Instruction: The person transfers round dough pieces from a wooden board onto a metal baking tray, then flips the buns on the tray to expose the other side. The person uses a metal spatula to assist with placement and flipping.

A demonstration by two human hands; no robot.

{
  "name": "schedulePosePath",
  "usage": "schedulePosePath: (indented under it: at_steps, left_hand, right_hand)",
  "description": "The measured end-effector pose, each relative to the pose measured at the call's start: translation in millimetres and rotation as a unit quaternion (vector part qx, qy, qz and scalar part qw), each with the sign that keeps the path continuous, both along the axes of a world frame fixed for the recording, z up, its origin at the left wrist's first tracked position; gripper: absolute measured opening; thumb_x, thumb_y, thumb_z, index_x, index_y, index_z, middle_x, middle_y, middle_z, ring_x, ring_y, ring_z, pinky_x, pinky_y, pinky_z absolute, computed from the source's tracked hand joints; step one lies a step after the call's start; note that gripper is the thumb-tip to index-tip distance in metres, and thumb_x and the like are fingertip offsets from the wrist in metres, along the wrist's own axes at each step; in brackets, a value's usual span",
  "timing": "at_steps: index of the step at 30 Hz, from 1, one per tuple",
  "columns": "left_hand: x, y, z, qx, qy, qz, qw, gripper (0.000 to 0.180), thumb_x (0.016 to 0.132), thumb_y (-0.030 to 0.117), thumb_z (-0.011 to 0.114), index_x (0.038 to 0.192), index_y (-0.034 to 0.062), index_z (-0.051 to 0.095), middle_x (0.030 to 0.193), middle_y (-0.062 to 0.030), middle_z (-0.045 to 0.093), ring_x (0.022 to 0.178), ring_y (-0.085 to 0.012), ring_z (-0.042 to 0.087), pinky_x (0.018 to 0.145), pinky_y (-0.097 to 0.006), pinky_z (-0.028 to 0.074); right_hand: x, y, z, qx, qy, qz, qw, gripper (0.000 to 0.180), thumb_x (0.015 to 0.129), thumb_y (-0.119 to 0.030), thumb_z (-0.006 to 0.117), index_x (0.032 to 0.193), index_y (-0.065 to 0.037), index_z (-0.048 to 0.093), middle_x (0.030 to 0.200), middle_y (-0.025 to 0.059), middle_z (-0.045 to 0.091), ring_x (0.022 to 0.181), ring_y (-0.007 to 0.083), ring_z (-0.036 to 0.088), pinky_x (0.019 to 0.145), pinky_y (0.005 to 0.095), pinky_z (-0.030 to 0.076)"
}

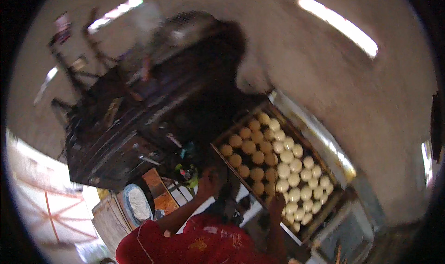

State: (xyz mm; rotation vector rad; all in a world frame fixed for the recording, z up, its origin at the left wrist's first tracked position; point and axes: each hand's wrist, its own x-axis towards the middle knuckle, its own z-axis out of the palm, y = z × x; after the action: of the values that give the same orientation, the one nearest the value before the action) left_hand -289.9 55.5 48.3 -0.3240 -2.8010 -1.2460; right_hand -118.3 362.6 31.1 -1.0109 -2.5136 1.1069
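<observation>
The big tray (217, 152) of dough balls (273, 158) is right in front of me, up and a little to the right of my hands. It is a long tray. Its long side runs from the far left, by the dark machine (139, 125), down to the near right. The dough balls sit in neat rows and fill it up. The far ones look a bit more yellow and the near ones look whiter.

My right hand (277, 203) is at the near long edge of the tray, about halfway along. It looks like it is touching the rim, with the balls just past it. My left hand (206, 180) is up by the near left corner of the tray, just beside the edge. I cannot tell if it touches. So both hands are on the same long side, with the left one near the corner and the right one further along.

The picture is blurry here. I cannot tell if my fingers are spread, pressed together or pinching the rim, on either hand.

To the left of my left arm, lower down, there is a round bowl of white flour (137, 201). It is well apart from the tray.
</observation>
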Motion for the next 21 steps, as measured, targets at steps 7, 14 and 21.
schedulePosePath:
  at_steps: [7, 14, 21]
  left_hand:
    - [-94.2, 54.5, 7.0, 0.116, -0.087, -0.056, 0.988, 0.031, 0.103, 0.022, 0.052, 0.126, 0.0027, 0.058, 0.115, -0.0189, 0.068, 0.105, -0.0358, 0.067, 0.089, -0.044, 0.051]
    - [-148.2, 83.6, -5.3, 0.133, -0.127, -0.126, 0.975, 0.031, 0.104, 0.027, 0.051, 0.122, 0.0039, 0.060, 0.113, -0.0186, 0.068, 0.107, -0.0338, 0.066, 0.092, -0.042, 0.049]
    - [-176.9, 91.6, -2.6, 0.145, -0.210, -0.124, 0.959, 0.029, 0.102, 0.024, 0.052, 0.122, 0.0050, 0.061, 0.110, -0.0180, 0.069, 0.104, -0.0303, 0.066, 0.092, -0.040, 0.049]
  right_hand:
    - [-95.4, 34.7, 46.8, 0.159, -0.061, 0.003, 0.985, 0.034, 0.090, -0.009, 0.059, 0.122, -0.015, 0.066, 0.094, 0.0195, 0.070, 0.086, 0.0396, 0.068, 0.072, 0.0506, 0.055]
    - [-186.2, 47.9, 34.8, 0.139, -0.211, -0.010, 0.967, 0.038, 0.091, -0.014, 0.051, 0.126, -0.019, 0.066, 0.099, 0.0190, 0.071, 0.089, 0.0389, 0.069, 0.074, 0.0506, 0.056]
    - [-220.8, 31.5, 37.1, 0.099, -0.207, -0.044, 0.972, 0.042, 0.092, -0.016, 0.051, 0.132, -0.020, 0.063, 0.107, 0.0187, 0.071, 0.095, 0.0391, 0.070, 0.078, 0.0508, 0.056]
